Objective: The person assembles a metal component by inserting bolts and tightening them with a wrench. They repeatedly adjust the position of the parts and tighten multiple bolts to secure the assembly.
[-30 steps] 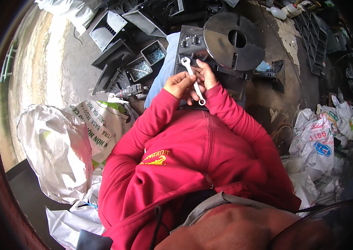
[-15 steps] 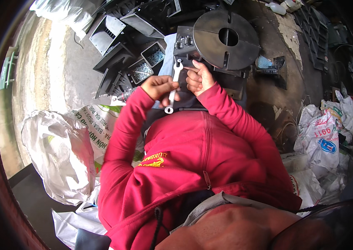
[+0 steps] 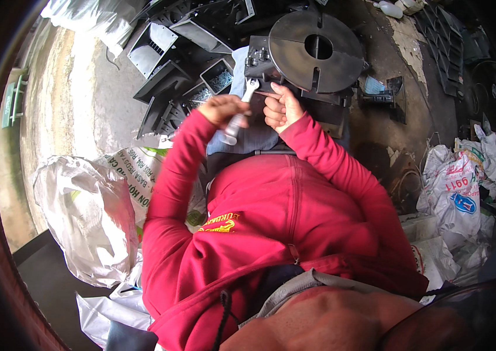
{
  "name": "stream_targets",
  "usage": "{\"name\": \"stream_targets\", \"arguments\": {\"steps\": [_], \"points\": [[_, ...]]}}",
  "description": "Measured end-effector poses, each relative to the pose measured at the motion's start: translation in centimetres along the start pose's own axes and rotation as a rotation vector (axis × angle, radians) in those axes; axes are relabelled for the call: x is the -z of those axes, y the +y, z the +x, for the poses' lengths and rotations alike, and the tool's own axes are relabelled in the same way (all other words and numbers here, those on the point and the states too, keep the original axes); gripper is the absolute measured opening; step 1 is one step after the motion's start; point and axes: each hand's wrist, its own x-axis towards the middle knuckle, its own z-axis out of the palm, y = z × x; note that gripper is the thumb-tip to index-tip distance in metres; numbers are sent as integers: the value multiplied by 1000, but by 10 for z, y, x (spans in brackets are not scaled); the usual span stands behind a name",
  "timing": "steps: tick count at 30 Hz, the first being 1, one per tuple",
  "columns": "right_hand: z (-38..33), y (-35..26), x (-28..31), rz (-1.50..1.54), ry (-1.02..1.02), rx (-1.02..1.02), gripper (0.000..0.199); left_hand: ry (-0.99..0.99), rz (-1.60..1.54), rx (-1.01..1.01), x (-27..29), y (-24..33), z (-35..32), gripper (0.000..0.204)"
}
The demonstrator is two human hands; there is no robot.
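Note:
A silver combination spanner (image 3: pixel 249 91) slants across my lap, gripped in my left hand (image 3: pixel 223 111), whose fingers are blurred by motion. The spanner's open jaw is up at the edge of a black part (image 3: pixel 268 73), and its ring end sticks out below my fingers. Just right of the jaw is my right hand (image 3: pixel 283 108). Its fingers are curled, its thumb lies against the black part's edge and its index finger reaches toward the jaw. What it grips is hidden. Over the part's right side sits a round slotted black disc (image 3: pixel 341 55) with a central hole.
Two bins of small screws (image 3: pixel 217 77) stand left of the black part, among several black box-like parts (image 3: pixel 153 48). White sacks (image 3: pixel 87 216) lie on the left, with more printed sacks (image 3: pixel 455 181) on the right. A black item with a blue piece (image 3: pixel 376 93) is on the floor.
My left hand has swung the spanner's ring end to the left, tilting the spanner from nearly upright. My right hand stays almost in place by the jaw.

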Motion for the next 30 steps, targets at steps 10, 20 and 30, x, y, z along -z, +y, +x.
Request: {"name": "stream_targets", "arguments": {"steps": [10,20,30], "points": [[-7,3,-10,-39,159,-7,51,-79,-178,-88,-39,-29,0,20],[2,-1,5,31,-55,-15,51,-80,179,-74,19,19,5,18],[2,0,-1,40,51,-14,51,-65,-137,-24,-31,-9,-4,21]]}}
